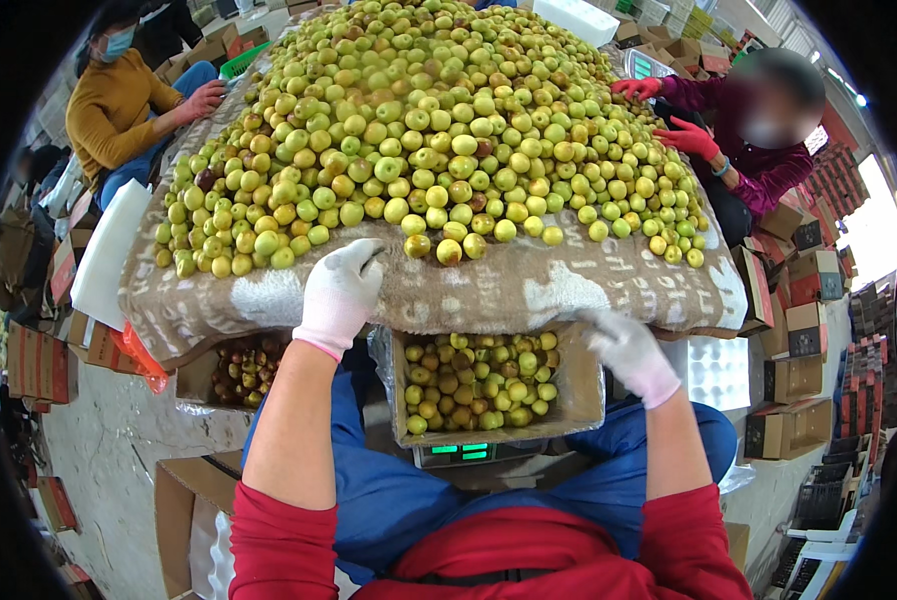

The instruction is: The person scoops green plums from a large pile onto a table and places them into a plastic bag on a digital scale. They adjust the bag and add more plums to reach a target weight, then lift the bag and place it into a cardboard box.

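Note:
A large heap of yellow-green jujubes (418, 135), some with brown patches, covers a table draped in a brown-and-white fleece blanket (486, 300). My left hand (343, 289), in a white glove, is over the blanket's near edge, just short of the front fruits. Its thumb and fingers are slightly apart with nothing visible between them. My right hand (632, 356), also gloved and blurred by motion, is beside the right wall of a cardboard box (580, 397); no fruit shows in it. Sorted jujubes (482, 382) lie in that box, below the table edge between my knees.
Under the box is a scale (471, 454) with lit green displays. A second box holds darker, browner jujubes (246, 367) at left. People sit at the left (122, 105) and right (763, 127) of the table. An open carton (178, 517) stands by my left leg; stacked cartons (790, 427) line the right.

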A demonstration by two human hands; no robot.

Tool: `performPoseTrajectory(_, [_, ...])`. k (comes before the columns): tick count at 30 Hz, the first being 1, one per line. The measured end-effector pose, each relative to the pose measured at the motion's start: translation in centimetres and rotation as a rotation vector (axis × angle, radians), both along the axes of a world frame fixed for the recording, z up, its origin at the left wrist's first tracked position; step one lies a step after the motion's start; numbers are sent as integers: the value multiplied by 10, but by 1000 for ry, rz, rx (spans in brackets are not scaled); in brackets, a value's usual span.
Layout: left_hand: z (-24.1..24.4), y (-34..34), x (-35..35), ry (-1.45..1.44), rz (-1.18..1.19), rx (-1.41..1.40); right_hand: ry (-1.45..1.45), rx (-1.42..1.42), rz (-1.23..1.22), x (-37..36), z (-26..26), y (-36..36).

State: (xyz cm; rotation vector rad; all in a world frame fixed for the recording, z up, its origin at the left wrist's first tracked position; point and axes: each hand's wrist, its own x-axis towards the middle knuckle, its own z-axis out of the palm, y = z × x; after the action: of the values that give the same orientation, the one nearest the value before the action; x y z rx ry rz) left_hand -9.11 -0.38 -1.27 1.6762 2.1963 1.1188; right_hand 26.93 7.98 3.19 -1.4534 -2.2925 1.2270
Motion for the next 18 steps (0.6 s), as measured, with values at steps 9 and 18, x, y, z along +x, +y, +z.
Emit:
performPoseTrajectory(9, [2, 2, -9, 36, 14, -12, 392, 127, -206, 25, 13, 60])
performPoseTrajectory(18, [-3, 2, -8, 86, -3, -14, 277, 110, -107, 13, 7, 55])
